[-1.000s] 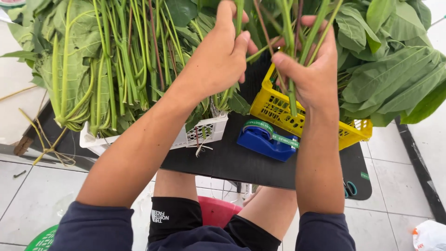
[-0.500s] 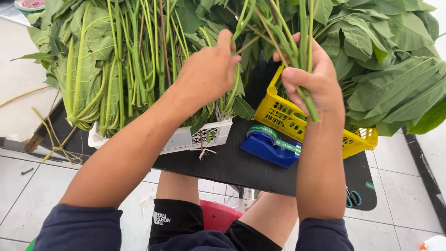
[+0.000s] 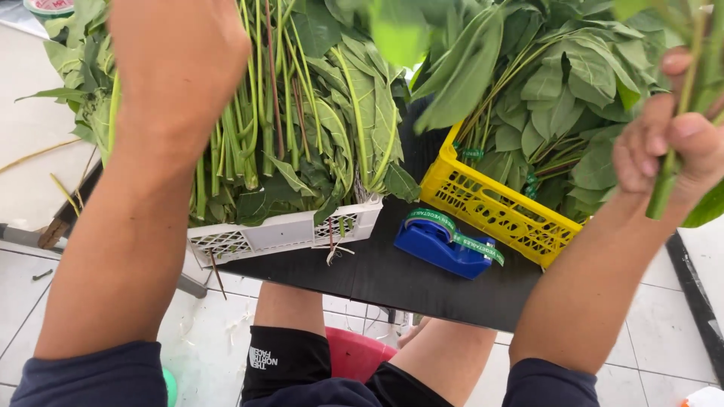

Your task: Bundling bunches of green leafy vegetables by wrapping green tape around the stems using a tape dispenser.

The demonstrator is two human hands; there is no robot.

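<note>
Bright daylight, blurred near edges

Vegetable packing spot, crates (image 3: 494,207) of leafy greens (image 3: 573,83), tape dispenser (image 3: 441,245)

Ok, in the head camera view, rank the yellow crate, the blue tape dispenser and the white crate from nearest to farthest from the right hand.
1. Yellow crate, just left of and below the right hand, which grips green stems.
2. Blue tape dispenser, on the black board in front of the yellow crate.
3. White crate, far across on the left side.

Left hand (image 3: 177,56) fingers cropped
</note>
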